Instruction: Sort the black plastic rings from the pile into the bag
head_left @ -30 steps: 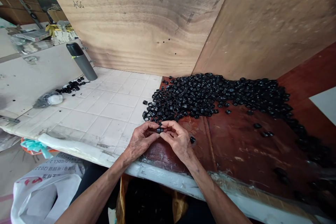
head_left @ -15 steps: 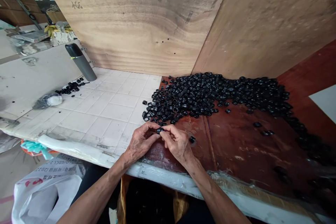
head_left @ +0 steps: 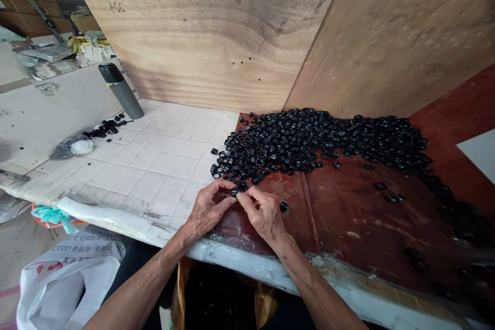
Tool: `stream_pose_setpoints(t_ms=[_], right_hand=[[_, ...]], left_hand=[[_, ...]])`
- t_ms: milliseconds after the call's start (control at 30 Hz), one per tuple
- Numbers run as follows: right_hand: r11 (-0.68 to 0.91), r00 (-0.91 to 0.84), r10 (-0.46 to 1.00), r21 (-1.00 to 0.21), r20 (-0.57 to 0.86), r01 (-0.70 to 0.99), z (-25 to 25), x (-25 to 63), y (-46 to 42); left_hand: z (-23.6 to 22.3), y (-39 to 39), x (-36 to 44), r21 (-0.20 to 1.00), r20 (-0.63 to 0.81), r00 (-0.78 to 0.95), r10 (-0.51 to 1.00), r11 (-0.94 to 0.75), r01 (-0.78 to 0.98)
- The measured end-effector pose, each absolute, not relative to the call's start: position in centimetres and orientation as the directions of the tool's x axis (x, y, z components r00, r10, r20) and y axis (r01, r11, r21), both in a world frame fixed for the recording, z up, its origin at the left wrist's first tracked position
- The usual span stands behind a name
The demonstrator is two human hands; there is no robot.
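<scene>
Between the fingertips of both hands is a small black ring-shaped part [head_left: 234, 192]. My left hand [head_left: 211, 205] pinches it from the left with thumb and forefinger. My right hand [head_left: 263, 210] is closed against its right side, thumb and fingers pressed together. A large heap of similar black parts [head_left: 286, 139] spreads just beyond my fingers, and a few lie right at the fingertips. One loose black part [head_left: 284, 207] rests on the board beside my right hand.
A reddish-brown board [head_left: 340, 206] lies under the heap, with white tiles [head_left: 154, 165] to its left. A grey flask [head_left: 126, 94] leans at the back left, near a plastic bag [head_left: 71, 147] and scattered black bits [head_left: 108, 127]. A wooden panel [head_left: 209, 46] stands behind.
My right hand's fingers have drawn closer together and shifted slightly on the small part. My left hand holds nearly the same place.
</scene>
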State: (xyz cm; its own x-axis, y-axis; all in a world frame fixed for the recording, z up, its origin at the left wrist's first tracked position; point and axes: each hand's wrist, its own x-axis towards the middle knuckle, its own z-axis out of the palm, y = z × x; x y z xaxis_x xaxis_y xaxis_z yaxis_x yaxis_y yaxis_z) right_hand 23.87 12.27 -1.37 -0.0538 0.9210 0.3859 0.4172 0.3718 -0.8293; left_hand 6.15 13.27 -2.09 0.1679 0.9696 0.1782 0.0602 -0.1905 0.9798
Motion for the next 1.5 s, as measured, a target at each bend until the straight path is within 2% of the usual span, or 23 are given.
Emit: stream_pose_setpoints(t_ms=[267, 433, 600, 667, 833, 933, 1000, 1100, 1200, 1300, 1333, 1400, 1467, 1500], right_hand=[[0.38, -0.105, 0.924, -0.85, 0.368, 0.366, -1.4, 23.9, 12.1], [0.379, -0.143, 0.924, -0.9, 0.355, 0.216, -1.5, 23.8, 11.5], [0.173, -0.316, 0.941, -0.974, 0.119, 0.148, -1.0, 23.0, 10.2], [0.117, -0.369, 0.927, -0.985, 0.063, 0.125, -0.9, 22.6, 9.9], [0.115, -0.38, 0.92, -0.993, 0.097, 0.026, -1.0, 22.3, 9.5], [0.115, -0.425, 0.901, -0.993, 0.087, 0.041, -1.0, 22.2, 9.3], [0.083, -0.444, 0.895, -0.995, 0.05, 0.054, -0.9, 22.1, 9.1], [0.002, -0.472, 0.881, -0.999, -0.014, 0.033, -0.8, 22.0, 8.9], [-0.137, -0.552, 0.831, -0.987, -0.07, -0.081, -1.1, 22.1, 9.0], [-0.242, -0.644, 0.755, -0.966, -0.128, -0.091, -1.2, 22.4, 9.2], [-0.211, -0.638, 0.758, -0.976, -0.133, -0.047, -1.2, 22.5, 9.2], [-0.003, -0.527, 0.849, -0.996, -0.05, 0.09, -1.4, 22.5, 9.5], [0.293, -0.352, 0.916, -0.918, 0.191, 0.265, -1.9, 22.3, 9.9], [0.409, -0.3, 0.901, -0.844, 0.313, 0.347, -2.3, 22.1, 10.2]], left_hand=[[-1.9, 13.0, 6.2, 0.985, 0.158, 0.152, 0.976, -0.166, 0.042], [-1.3, 12.3, 5.6, 0.983, 0.149, 0.2, 0.969, -0.167, 0.078], [-0.1, 9.5, 4.0, 0.899, 0.228, 0.214, 0.95, -0.29, 0.329], [0.1, 8.2, 3.6, 0.876, 0.251, 0.177, 0.952, -0.301, 0.377], [-0.6, 5.7, 3.8, 0.977, 0.065, 0.005, 0.998, -0.065, 0.203], [-1.6, 4.7, 4.2, 0.987, 0.031, -0.049, 0.998, -0.023, 0.156], [-2.2, 4.0, 4.4, 0.97, 0.087, -0.087, 0.992, -0.064, 0.236], [-2.8, 3.5, 4.6, 0.868, 0.276, -0.078, 0.958, -0.214, 0.448], [-3.0, 3.3, 4.3, 0.704, 0.472, 0.065, 0.879, -0.42, 0.573], [-2.0, 2.9, 3.6, 0.618, 0.528, 0.21, 0.823, -0.542, 0.569], [-1.2, 2.7, 3.2, 0.631, 0.485, 0.259, 0.835, -0.539, 0.558], [0.4, 2.1, 2.6, 0.683, 0.307, 0.384, 0.871, -0.483, 0.548], [1.8, 2.3, 2.1, 0.718, 0.123, 0.489, 0.863, -0.418, 0.556], [2.1, 2.8, 1.9, 0.722, 0.087, 0.489, 0.868, -0.393, 0.569]])
